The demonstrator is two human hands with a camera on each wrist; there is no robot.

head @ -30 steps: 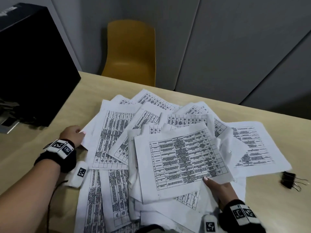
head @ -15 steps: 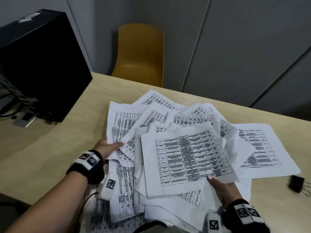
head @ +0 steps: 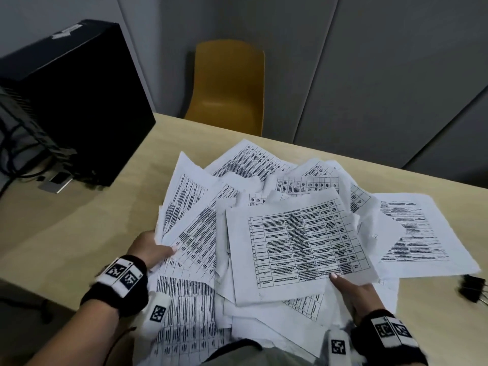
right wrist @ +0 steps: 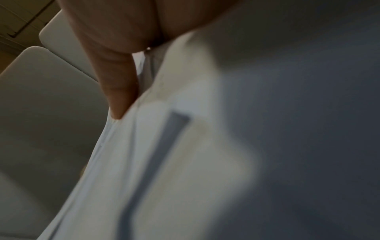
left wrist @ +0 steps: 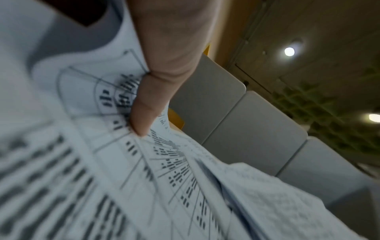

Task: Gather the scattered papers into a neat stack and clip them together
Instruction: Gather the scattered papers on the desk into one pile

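Note:
A loose heap of white printed papers [head: 295, 241] covers the middle of the wooden table [head: 126, 215]. My left hand [head: 151, 248] pinches the left-hand sheets [head: 184, 207] and lifts their edge, thumb on top; in the left wrist view the thumb [left wrist: 150, 104] presses on printed sheets [left wrist: 127, 178]. My right hand [head: 353, 291] grips the near right corner of the top sheet and those under it; the right wrist view shows a finger [right wrist: 117, 84] along a white paper edge [right wrist: 144, 146]. A black binder clip [head: 472, 286] lies on the table to the right of the heap.
A black computer case [head: 76, 101] with cables stands at the table's left end. A yellow chair [head: 227, 85] is behind the far edge, in front of grey wall panels. One sheet [head: 414, 231] lies apart at the right, near the clip.
My left hand has moved right from the heap's left edge, slid under the left sheets and raised them. The right hand keeps its hold on the top sheets.

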